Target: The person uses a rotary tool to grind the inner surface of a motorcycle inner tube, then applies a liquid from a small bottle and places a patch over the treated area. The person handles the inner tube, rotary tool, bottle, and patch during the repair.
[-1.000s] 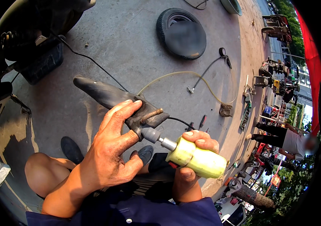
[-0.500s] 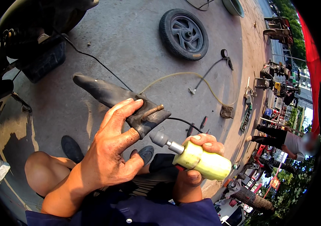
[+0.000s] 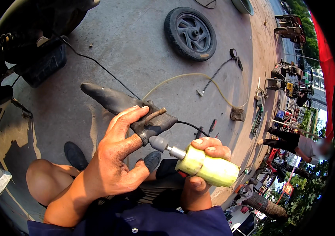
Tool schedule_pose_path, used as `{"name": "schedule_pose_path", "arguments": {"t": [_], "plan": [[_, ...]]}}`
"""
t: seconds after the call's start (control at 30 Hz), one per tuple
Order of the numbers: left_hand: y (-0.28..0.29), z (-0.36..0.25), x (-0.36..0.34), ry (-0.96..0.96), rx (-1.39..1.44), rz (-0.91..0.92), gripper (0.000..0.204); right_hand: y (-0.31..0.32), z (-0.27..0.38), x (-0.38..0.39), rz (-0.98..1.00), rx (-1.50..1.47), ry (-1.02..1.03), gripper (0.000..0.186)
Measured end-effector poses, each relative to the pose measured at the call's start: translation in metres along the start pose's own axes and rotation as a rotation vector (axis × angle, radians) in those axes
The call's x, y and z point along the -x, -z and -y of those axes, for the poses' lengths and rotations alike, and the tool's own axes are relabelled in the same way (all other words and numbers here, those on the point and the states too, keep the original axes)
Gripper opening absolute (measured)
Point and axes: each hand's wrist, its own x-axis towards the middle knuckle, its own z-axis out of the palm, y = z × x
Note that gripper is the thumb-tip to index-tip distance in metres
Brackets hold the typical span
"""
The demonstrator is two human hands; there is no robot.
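My left hand (image 3: pixel 117 157) is closed on a black rubber inner tube (image 3: pixel 106 96) near its brownish valve stem (image 3: pixel 155 115), fingers over the folded part. My right hand (image 3: pixel 208 151) grips a pale yellow-green handheld power tool (image 3: pixel 214 171), thumb below and fingers on top. The tool has a silver shaft with a grey rounded tip (image 3: pixel 158 143), which sits at the tube's lower end beside my left index finger; I cannot tell if it touches. A dark line runs behind the tube.
A black wheel with tyre (image 3: pixel 190 33) lies on the concrete, near a gauge with hose (image 3: pixel 234 55) and hand tools (image 3: pixel 213 125). A dark vehicle (image 3: pixel 41 19) stands at upper left. A basin (image 3: pixel 242 6) is at the top. A person (image 3: pixel 309 149) stands among parked vehicles at right.
My right hand and the tool drew away toward the right half a second ago and have now moved back left to the tube. The tube has shifted slightly.
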Motion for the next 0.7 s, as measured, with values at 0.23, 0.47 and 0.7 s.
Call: {"name": "schedule_pose_path", "arguments": {"t": [0.23,0.47,0.7], "plan": [[0.0003,-0.0021,-0.0003,0.167,0.583,0.035,0.059,0.0016,0.0022,0.0027,-0.053,-0.072,-0.017,0.069],[-0.0011,0.0026,0.0032,0.142,0.613,0.112,0.061,-0.0014,-0.0044,-0.0017,0.021,0.068,0.11,0.06],[-0.0033,-0.0001,0.0013,0.168,0.662,0.087,0.062,-0.0002,-0.0042,-0.0003,0.038,0.024,0.085,0.058]]}}
